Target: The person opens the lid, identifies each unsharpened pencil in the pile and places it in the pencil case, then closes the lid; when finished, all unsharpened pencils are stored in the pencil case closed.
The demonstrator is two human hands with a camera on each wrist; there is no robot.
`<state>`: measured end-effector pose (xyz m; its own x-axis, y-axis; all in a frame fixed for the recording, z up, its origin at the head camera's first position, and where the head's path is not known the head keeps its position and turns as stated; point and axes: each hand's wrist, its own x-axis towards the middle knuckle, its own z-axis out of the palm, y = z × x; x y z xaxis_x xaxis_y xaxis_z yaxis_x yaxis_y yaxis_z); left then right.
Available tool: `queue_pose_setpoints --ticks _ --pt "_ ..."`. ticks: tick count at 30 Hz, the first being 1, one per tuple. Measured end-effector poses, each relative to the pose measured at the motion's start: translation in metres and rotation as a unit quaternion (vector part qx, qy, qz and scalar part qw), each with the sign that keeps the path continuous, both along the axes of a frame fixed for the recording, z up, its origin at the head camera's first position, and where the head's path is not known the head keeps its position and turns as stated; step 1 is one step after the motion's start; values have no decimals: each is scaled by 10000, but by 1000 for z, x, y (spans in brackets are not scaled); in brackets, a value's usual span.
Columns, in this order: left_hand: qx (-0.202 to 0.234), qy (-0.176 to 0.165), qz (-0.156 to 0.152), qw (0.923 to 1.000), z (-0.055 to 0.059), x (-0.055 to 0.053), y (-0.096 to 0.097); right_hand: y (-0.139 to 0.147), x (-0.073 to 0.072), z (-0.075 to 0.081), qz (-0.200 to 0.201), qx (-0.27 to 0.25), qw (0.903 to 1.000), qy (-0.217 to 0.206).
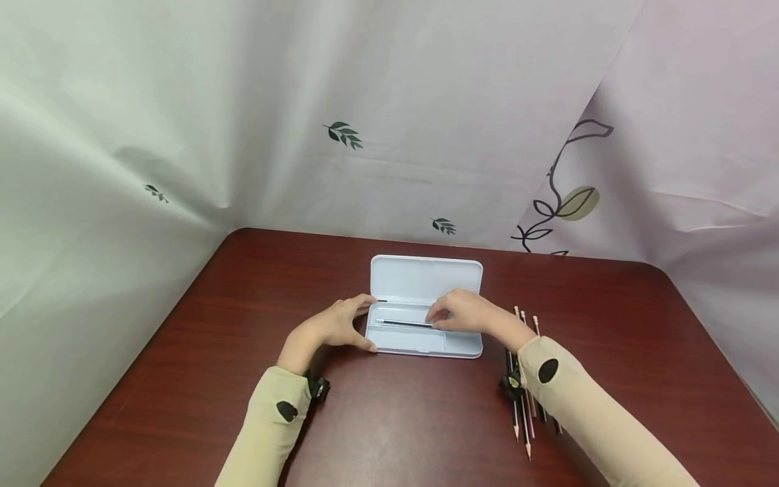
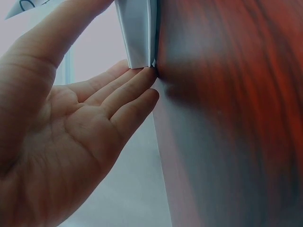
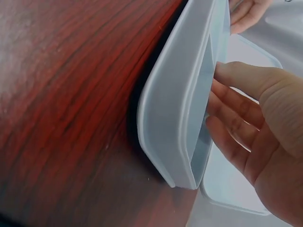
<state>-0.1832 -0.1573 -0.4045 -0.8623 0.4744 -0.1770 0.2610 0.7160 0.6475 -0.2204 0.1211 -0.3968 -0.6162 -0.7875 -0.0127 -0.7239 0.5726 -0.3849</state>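
A pale blue-white pencil case [image 1: 404,343] lies on the table with its hinged lid [image 1: 420,276] raised at the back. My left hand [image 1: 341,323] spans the left end of the case, thumb at the front corner and fingers at the back. In the left wrist view its fairly straight fingers [image 2: 135,87] touch the end of the case. One dark pencil [image 1: 404,324] with a light tip lies lengthwise in the rear compartment. My right hand [image 1: 465,311] reaches down into the case and pinches that pencil's right end; its fingertips are partly hidden.
Several pencils [image 1: 527,433] lie side by side to the right of the case, partly under my right wrist and sleeve. The reddish-brown table [image 1: 243,284] has rounded far corners, and a white leaf-patterned cloth [image 1: 402,189] hangs behind it.
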Motion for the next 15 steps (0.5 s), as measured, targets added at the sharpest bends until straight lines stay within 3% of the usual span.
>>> queue_pose_setpoints --ticks 5,15 --pt "-2 -6 -19 10000 1 0 1 10 -1 0 -205 -100 9994 -249" --pt "29 22 -25 10000 -1 -1 0 50 9 6 -756 -894 9921 -448"
